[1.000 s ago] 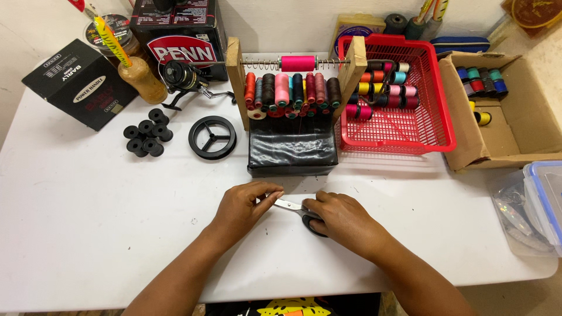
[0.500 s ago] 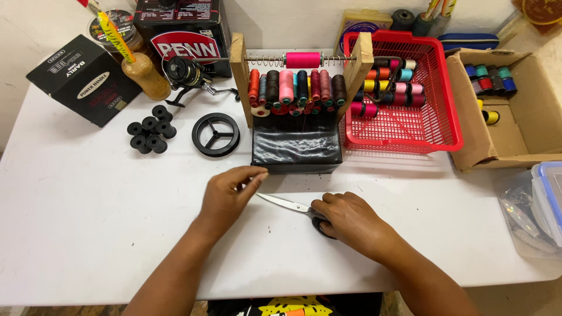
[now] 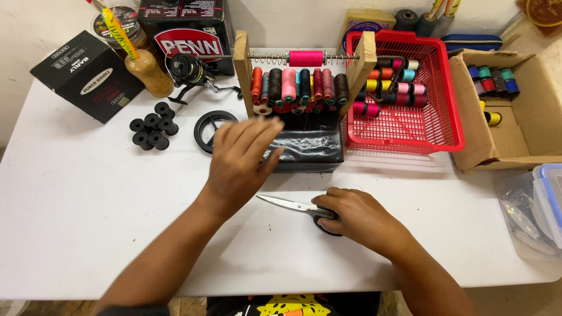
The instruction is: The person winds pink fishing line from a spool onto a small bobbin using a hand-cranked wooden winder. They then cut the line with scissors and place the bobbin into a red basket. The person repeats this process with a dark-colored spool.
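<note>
My right hand (image 3: pixel 357 217) rests on the white table (image 3: pixel 88 222), closed around the black handles of a pair of scissors (image 3: pixel 290 205) whose blades lie flat and point left. My left hand (image 3: pixel 240 161) hovers open above the table, fingers spread toward a wooden spool rack (image 3: pixel 304 76). The rack carries a row of coloured thread spools (image 3: pixel 298 86), a pink spool (image 3: pixel 305 58) on a spring rod, and sits on a black base (image 3: pixel 310 146). The left hand holds nothing.
A red plastic basket (image 3: pixel 445 123) with thread spools stands right of the rack, then a cardboard box (image 3: pixel 527 134) with more spools. Left lie small black bobbins (image 3: pixel 153 131), a black ring spool (image 3: pixel 206 126), a fishing reel (image 3: pixel 190 73), black boxes (image 3: pixel 82 76). A clear container (image 3: pixel 538 205) sits far right.
My left hand has lifted off the scissor blade and moved up toward the spool rack. My right hand stays on the scissor handles; the view has shifted slightly.
</note>
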